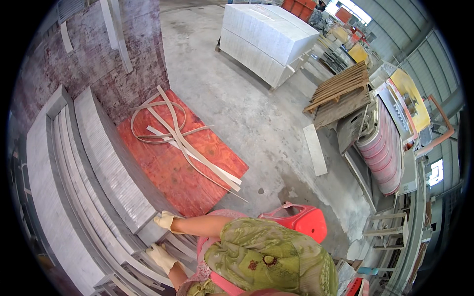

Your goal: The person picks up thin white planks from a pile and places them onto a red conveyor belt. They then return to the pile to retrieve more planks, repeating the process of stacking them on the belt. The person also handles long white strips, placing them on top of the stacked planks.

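Both of my hands wear cream gloves and reach to the near end of a stack of thin grey slabs (111, 163). My right hand (167, 220), the farther one, closes over the upper corner of the stack's end. Nearer to me, my left hand (162, 256) has its fingers bent against the lower edge of the same end. The fingertips of both hands are partly hidden. Left of this stack, more long grey slabs (64, 197) stand on edge in a row, with narrow gaps between them.
Cream straps (180, 135) lie tangled on a red board (148, 170). Beside me is a red plastic stool (308, 222). A large white block (266, 42) stands farther back. Wooden pallets (340, 91) lean near a machine at right. A stained panel (108, 59) rises at far left.
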Demonstrator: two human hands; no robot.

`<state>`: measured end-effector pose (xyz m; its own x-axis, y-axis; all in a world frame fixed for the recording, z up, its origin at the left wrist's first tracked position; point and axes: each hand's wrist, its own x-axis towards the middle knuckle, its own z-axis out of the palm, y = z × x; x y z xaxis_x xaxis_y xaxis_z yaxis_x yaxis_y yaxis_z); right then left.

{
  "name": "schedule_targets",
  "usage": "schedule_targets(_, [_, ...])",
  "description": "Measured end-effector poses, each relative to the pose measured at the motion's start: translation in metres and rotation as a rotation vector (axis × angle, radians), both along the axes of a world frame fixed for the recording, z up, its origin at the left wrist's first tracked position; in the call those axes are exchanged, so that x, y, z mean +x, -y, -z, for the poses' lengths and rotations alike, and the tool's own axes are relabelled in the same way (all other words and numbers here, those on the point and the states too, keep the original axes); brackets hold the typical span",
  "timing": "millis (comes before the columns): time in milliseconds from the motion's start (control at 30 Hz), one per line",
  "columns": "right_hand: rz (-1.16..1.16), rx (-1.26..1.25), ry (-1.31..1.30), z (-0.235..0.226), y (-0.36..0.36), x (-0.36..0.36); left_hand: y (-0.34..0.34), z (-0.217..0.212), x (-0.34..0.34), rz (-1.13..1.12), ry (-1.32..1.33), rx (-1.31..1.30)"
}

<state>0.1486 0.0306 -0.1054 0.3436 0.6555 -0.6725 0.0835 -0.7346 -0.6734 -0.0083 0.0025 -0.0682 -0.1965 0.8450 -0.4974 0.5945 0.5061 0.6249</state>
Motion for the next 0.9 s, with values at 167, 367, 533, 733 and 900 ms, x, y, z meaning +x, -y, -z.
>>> schedule_targets(167, [-0.142,-0.050,-0.039,-0.026,-0.001,0.013,0.011,-0.057,0.030,-0.236,0.189,-0.048])
schedule_targets(367, [-0.316,-0.055,0.072,-0.047,-0.002,0.026,0.010,-0.037,0.019,-0.221,0.299,-0.009])
schedule_targets(533, [-0.301,-0.059,0.085,-0.052,0.001,0.030,0.006,-0.012,-0.001,-0.157,0.349,0.022])
schedule_targets(733, [-0.260,-0.017,0.145,-0.055,0.002,0.032,0.003,-0.016,0.002,-0.238,0.438,-0.021])
schedule_targets(900, [-0.335,0.010,0.085,-0.055,0.007,0.040,0.005,-0.019,0.004,-0.273,0.440,0.002])
